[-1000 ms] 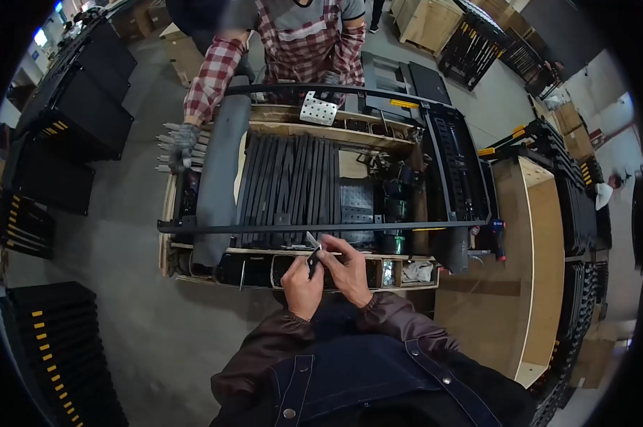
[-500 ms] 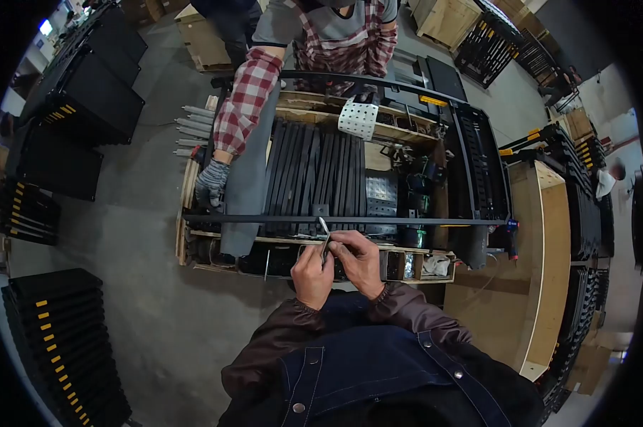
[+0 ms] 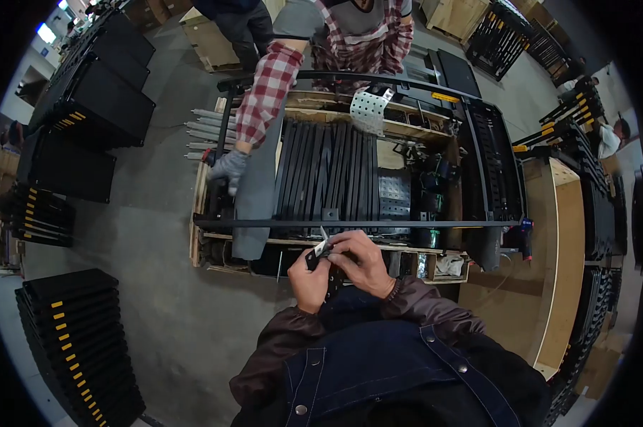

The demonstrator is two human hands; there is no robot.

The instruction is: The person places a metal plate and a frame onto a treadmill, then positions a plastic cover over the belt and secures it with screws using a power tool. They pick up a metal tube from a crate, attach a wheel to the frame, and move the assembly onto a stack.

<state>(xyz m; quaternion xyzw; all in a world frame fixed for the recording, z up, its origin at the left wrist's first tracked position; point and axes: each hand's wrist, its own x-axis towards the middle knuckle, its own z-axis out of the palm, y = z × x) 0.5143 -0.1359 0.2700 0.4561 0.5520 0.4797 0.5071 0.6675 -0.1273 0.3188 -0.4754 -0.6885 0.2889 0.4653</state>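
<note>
Just in front of my body, my left hand is closed round a small knife with a pointed silver blade and dark handle parts. Its tip points away from me, toward the long black frame bar. My right hand comes in from the right, its thumb and fingertips pinched together at the side of the knife. The fingers hide part of the handle. Both hands are above the near edge of a wooden crate, closer to me than the bar.
Across the crate, a person in checked sleeves reaches a gloved hand to the left side of the frame. Inside lie several black bars and a perforated white plate. A wooden box stands right; stacked black panels stand left.
The knife has turned in my left hand, so more of its silver side and dark handle shows. The other person's gloved hand has lifted and shifted right. The view has moved slightly.
</note>
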